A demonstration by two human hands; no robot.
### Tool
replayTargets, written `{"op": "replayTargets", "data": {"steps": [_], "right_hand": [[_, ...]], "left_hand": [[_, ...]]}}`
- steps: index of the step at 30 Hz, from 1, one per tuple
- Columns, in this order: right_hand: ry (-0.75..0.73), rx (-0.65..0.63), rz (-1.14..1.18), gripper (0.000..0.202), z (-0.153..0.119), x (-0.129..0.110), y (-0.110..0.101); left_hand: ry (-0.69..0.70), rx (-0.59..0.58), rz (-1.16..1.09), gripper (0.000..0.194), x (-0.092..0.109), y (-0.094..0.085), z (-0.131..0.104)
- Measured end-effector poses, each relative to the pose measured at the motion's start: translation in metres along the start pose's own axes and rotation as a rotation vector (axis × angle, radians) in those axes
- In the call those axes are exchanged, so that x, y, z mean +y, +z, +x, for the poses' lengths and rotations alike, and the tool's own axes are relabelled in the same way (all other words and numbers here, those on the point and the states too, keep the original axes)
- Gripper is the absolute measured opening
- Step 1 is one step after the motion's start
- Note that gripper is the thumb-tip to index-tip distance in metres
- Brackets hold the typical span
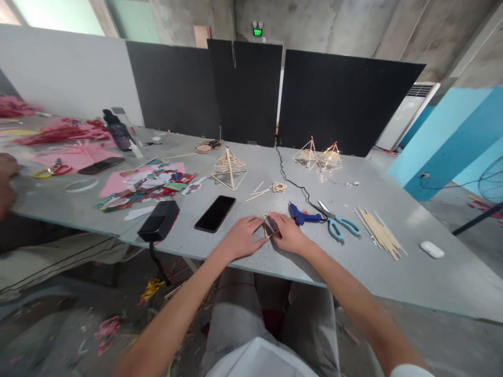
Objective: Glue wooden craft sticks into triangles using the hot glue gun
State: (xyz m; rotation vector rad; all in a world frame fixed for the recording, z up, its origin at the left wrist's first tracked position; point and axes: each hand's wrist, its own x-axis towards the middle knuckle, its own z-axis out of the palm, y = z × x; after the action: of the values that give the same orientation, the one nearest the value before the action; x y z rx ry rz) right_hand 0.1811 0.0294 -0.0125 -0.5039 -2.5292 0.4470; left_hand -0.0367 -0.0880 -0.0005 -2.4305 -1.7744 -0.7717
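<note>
Left hand (244, 237) and right hand (290, 234) are pinching a stick frame (265, 231), likely light, fragile, best held at corners.

Pale stick frame (266, 229) between left hand (244, 238) and right hand (290, 234); blue glue gun (308, 217) just right of right hand; light-blue-handled scissors (332, 215) farther right; beyond, beige sticks (380, 233), white mouse (432, 250); black phone (215, 213) left of left hand; pale red-tipped pyramid (231, 173) ahead of hands; grey tabletop (396, 283) under both

High on the wall (306, 26), a sign (257, 32) lit green reads EXIT, beneath a line of characters too small to tell.
</note>
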Motion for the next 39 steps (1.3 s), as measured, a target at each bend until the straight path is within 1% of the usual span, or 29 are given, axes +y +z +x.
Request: {"op": "replayTargets", "data": {"steps": [4, 14, 19, 25, 30, 34, 39], "right_hand": [[-0.005, 0.01, 0.015, 0.08, 0.0, -0.001, -0.003], [0.018, 0.035, 0.091, 0.077, -0.002, -0.004, -0.008], [0.021, 0.021, 0.14, 0.078, -0.003, -0.006, -0.007], [0.031, 0.013, 0.165, 0.077, -0.002, -0.006, -0.011], [0.046, -0.03, 0.141, 0.08, -0.007, -0.004, -0.012], [0.064, -0.062, 0.13, 0.074, -0.009, -0.009, -0.011], [0.099, -0.042, 0.127, 0.066, -0.006, -0.013, -0.016]], "left_hand": [[0.0, -0.003, -0.011, 0.054, 0.001, -0.003, 0.0], [0.002, 0.006, -0.03, 0.058, 0.0, -0.004, -0.001], [-0.009, 0.029, -0.031, 0.054, -0.004, 0.0, -0.003], [-0.034, 0.053, -0.02, 0.061, -0.006, 0.003, -0.004], [-0.068, 0.07, -0.001, 0.057, -0.005, 0.003, -0.004], [-0.091, 0.073, 0.014, 0.056, -0.006, 0.004, -0.004], [-0.1, 0.077, 0.034, 0.055, -0.008, 0.006, -0.005]]}}
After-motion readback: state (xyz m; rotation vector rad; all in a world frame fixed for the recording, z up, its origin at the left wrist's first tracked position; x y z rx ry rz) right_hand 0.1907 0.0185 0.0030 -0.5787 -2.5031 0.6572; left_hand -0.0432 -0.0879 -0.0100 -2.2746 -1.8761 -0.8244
